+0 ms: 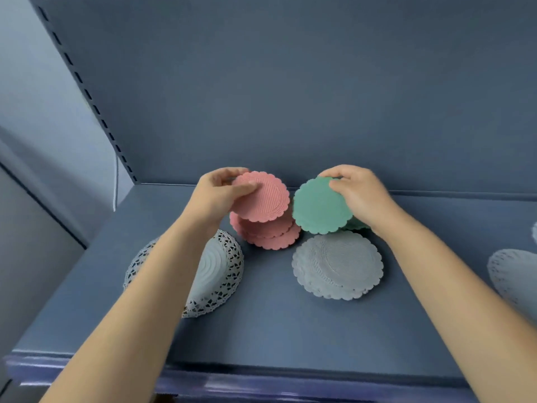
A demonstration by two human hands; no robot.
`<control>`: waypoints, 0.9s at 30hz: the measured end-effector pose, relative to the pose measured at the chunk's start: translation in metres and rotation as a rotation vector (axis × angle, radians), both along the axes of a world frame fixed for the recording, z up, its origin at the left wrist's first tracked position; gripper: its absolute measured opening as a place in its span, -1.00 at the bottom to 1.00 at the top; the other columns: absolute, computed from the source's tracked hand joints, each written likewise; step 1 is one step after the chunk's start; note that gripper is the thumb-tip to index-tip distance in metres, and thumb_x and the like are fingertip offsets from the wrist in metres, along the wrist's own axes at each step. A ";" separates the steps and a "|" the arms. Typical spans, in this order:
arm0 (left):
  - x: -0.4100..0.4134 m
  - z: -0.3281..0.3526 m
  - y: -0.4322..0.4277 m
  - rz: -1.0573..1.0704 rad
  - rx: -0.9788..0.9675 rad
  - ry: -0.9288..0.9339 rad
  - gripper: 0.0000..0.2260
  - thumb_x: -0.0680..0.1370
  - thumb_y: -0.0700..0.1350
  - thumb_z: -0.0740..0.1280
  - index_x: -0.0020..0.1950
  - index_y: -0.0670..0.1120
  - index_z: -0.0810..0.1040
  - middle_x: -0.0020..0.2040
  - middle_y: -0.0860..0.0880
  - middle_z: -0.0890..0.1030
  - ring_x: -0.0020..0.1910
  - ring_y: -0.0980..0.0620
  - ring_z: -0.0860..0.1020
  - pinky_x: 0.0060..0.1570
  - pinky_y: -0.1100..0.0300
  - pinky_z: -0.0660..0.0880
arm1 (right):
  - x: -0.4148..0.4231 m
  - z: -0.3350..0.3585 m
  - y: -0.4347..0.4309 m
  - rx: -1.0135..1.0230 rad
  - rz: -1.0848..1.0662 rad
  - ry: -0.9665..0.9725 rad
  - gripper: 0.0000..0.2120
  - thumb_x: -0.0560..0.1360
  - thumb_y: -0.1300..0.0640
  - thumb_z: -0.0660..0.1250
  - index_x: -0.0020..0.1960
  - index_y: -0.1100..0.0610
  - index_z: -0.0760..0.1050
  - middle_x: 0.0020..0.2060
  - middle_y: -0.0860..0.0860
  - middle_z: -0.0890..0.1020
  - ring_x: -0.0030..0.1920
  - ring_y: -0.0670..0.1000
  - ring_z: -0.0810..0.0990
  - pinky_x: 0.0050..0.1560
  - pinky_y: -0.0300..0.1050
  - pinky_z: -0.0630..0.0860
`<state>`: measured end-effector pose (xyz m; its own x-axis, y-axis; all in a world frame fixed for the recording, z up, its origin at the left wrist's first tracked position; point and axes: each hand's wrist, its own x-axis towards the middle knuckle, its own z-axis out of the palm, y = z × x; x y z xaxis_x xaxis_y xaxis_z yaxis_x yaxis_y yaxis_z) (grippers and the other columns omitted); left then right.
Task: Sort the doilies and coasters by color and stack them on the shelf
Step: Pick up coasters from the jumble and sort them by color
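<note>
From over the person's shoulders, both bare arms reach into a blue-grey shelf [261, 330]. The left hand [220, 193] pinches a pink coaster [261, 196] by its left edge, thumb pressed on the ribbed face and fingers curled round behind, and holds it tilted just above a pink stack [270, 232] of scalloped rounds, which sits a little fanned out rather than squared.

Just beside it, the right hand [357, 193] grips a green coaster [319, 206] by its upper right edge, fingers curled over the rim, and the disc tips towards the camera. A sliver of more green pieces [359, 225] shows under that wrist; how many lie there I cannot tell.

In front of the green one a grey-blue coaster [337, 264] lies flat on the shelf, apart from both hands. On the left a white lace doily [223, 274] lies half hidden under the left forearm, and at the far right another pale doily [511, 274] runs off the edge.
</note>
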<state>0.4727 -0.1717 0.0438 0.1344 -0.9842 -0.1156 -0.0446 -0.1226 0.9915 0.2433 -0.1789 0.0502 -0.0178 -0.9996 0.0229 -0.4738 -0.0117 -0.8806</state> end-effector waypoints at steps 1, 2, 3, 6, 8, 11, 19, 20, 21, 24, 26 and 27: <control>0.000 -0.001 -0.003 -0.020 -0.009 -0.039 -0.77 0.41 -0.21 0.50 0.04 -0.08 0.61 -0.04 -0.08 0.63 -0.09 -0.01 0.60 0.01 0.11 0.51 | -0.004 0.000 0.005 -0.014 -0.072 -0.017 -0.73 0.52 0.27 0.16 0.03 0.05 0.60 -0.04 -0.06 0.60 -0.02 -0.03 0.52 -0.10 -0.18 0.41; 0.000 -0.001 -0.005 -0.044 -0.016 -0.064 -0.78 0.41 -0.21 0.50 0.03 -0.07 0.62 -0.05 -0.07 0.64 -0.10 -0.01 0.60 -0.01 0.13 0.51 | -0.008 -0.001 0.009 -0.030 -0.140 -0.039 -0.72 0.53 0.27 0.15 0.06 0.05 0.59 -0.03 -0.08 0.59 -0.01 -0.06 0.51 -0.13 -0.22 0.40; -0.001 -0.001 -0.005 -0.067 -0.020 -0.072 -0.79 0.41 -0.20 0.50 0.02 -0.06 0.62 -0.07 -0.05 0.64 -0.12 0.00 0.60 -0.05 0.15 0.51 | -0.012 -0.001 0.012 -0.046 -0.197 -0.062 -0.71 0.54 0.27 0.14 0.08 0.06 0.58 -0.01 -0.09 0.58 -0.01 -0.08 0.50 -0.15 -0.25 0.40; -0.005 0.000 -0.008 -0.104 -0.063 -0.162 -0.77 0.41 -0.17 0.51 0.03 -0.04 0.62 -0.11 -0.02 0.61 -0.19 0.04 0.56 -0.23 0.31 0.46 | -0.022 -0.002 0.018 -0.069 -0.300 -0.136 -0.73 0.58 0.23 0.14 0.16 0.07 0.55 -0.02 -0.05 0.56 -0.18 -0.08 0.48 -0.32 -0.27 0.40; -0.005 0.001 -0.010 -0.111 -0.107 -0.442 -0.68 0.40 -0.17 0.51 0.13 -0.06 0.59 -0.03 -0.03 0.59 -0.08 0.02 0.55 -0.20 0.33 0.42 | -0.028 0.000 0.021 -0.062 -0.360 -0.204 -0.75 0.60 0.20 0.15 0.21 0.08 0.51 -0.10 0.00 0.54 -0.37 -0.04 0.43 -0.51 -0.30 0.37; -0.007 -0.005 -0.010 -0.117 -0.118 -0.838 -0.53 0.41 -0.13 0.49 0.29 -0.10 0.50 0.22 -0.05 0.55 0.19 -0.06 0.50 0.09 0.17 0.41 | -0.041 0.000 0.024 -0.029 -0.418 -0.286 -0.75 0.59 0.19 0.19 0.24 0.11 0.49 -0.17 -0.02 0.52 -0.47 -0.03 0.38 -0.55 -0.30 0.33; -0.026 -0.004 0.013 -0.069 -0.123 -1.041 -0.60 0.48 0.00 0.36 0.30 -0.07 0.48 0.26 -0.10 0.51 0.21 -0.14 0.47 0.13 0.07 0.41 | -0.049 -0.009 0.024 0.042 -0.317 -0.361 -0.76 0.56 0.20 0.27 0.23 0.11 0.48 -0.21 -0.01 0.55 -0.47 -0.06 0.41 -0.53 -0.30 0.35; -0.030 -0.003 0.016 -0.062 -0.133 -1.047 -0.62 0.49 -0.03 0.33 0.30 -0.07 0.48 0.25 -0.11 0.51 0.20 -0.15 0.47 0.13 0.06 0.42 | -0.050 -0.010 0.025 0.035 -0.307 -0.368 -0.76 0.56 0.20 0.28 0.22 0.11 0.48 -0.21 -0.01 0.56 -0.47 -0.06 0.41 -0.53 -0.30 0.35; -0.034 -0.002 0.018 -0.059 -0.145 -1.044 -0.63 0.51 -0.06 0.31 0.31 -0.08 0.48 0.25 -0.11 0.51 0.20 -0.15 0.47 0.13 0.06 0.42 | -0.052 -0.011 0.024 0.025 -0.309 -0.363 -0.76 0.56 0.20 0.28 0.22 0.11 0.48 -0.21 0.00 0.56 -0.46 -0.06 0.43 -0.54 -0.32 0.36; -0.048 0.001 0.024 -0.082 -0.194 -1.050 -0.61 0.48 -0.15 0.30 0.32 -0.10 0.47 0.26 -0.12 0.51 0.24 -0.15 0.44 0.15 0.05 0.41 | -0.057 -0.018 0.021 -0.007 -0.320 -0.189 -0.66 0.55 0.12 0.28 0.31 0.13 0.43 -0.02 0.05 0.60 -0.23 0.00 0.57 -0.30 -0.31 0.50; -0.059 0.001 0.028 -0.094 -0.232 -1.079 -0.60 0.47 -0.13 0.34 0.32 -0.11 0.47 0.24 -0.12 0.53 0.23 -0.17 0.44 0.15 0.03 0.41 | -0.064 -0.023 0.019 0.050 -0.197 0.171 -0.44 0.54 -0.05 0.26 0.47 0.09 0.24 0.33 0.07 0.44 0.27 0.06 0.45 0.23 -0.12 0.42; -0.065 0.001 0.030 -0.100 -0.239 -1.100 -0.60 0.48 -0.09 0.36 0.31 -0.11 0.48 0.22 -0.12 0.53 0.21 -0.18 0.44 0.13 0.03 0.42 | -0.067 -0.025 0.020 0.095 -0.104 0.360 -0.36 0.54 -0.14 0.22 0.52 0.07 0.12 0.46 0.06 0.27 0.43 0.08 0.25 0.37 -0.04 0.26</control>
<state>0.4080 -0.1417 0.0446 -0.0335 -0.9771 0.2100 -0.9066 0.1182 0.4051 0.1768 -0.1590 0.0254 -0.1267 -0.9908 -0.0466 -0.7472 0.1262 -0.6525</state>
